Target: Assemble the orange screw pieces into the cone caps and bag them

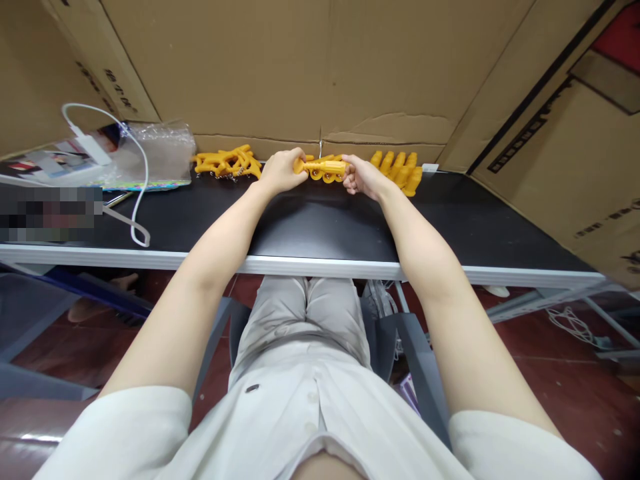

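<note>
Both of my hands meet over the black table near the cardboard wall. My left hand [284, 169] pinches a small yellow round-ended piece [299, 165]. My right hand [363, 176] grips a yellow ridged handle [331, 167], its fingers curled around the right end. The two yellow parts line up end to end; whether they are joined I cannot tell. Just behind and below them lie several yellow parts with round ends [328, 178]. Left of my left hand is a heap of yellow branched pieces [227, 162] with small metal chains. Yellow ridged pieces [400, 170] stand in rows beyond my right hand.
Cardboard panels [310, 67] rise behind the table [320, 227] and at its sides. On the left lie a clear plastic bag [163, 153], a white charger [95, 148] with a looping cable, and papers. The table's metal edge [320, 267] runs before my lap.
</note>
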The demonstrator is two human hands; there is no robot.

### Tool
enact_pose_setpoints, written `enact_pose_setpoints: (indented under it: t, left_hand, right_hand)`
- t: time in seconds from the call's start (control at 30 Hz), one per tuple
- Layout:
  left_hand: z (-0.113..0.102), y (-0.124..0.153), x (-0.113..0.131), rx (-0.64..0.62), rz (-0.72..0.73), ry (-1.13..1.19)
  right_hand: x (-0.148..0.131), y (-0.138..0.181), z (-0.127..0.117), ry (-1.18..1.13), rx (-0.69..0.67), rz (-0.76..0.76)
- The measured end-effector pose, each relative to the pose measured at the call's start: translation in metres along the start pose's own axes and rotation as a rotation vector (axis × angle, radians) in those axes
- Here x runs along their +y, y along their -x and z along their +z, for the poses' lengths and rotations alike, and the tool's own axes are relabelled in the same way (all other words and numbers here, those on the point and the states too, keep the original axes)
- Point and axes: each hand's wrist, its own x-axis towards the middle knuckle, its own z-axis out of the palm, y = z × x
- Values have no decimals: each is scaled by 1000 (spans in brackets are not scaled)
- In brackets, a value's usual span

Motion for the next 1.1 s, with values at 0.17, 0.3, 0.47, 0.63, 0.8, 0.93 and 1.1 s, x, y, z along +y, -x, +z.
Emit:
enact_pose_setpoints:
  t: [0.17, 0.3, 0.47, 0.63, 0.8, 0.93, 1.1]
  left_hand:
    - [0, 0, 2, -1, -10, -19]
    - [-1, 0, 2, 3, -9, -37]
    - [-1, 0, 2, -8, -21, -50]
    - [1, 0, 1, -4, -11, -50]
    - [-1, 0, 2, -5, -47, -55]
    - [0, -1, -3, -4, -60, -29]
    - [4, -4, -11, 20, -28, -6]
  right_hand:
    - [-2, 2, 1, -18, -16, 40]
    - [-8, 5, 7, -113, 52, 83]
    - [-11, 4, 12, -158, 100, 117]
    - [-8, 0, 10, -151, 84, 138]
    - [-9, 4, 4, -89, 26, 137]
    - [-7, 9, 1, -96, 44, 20]
    - [5, 1, 0, -71, 102, -110]
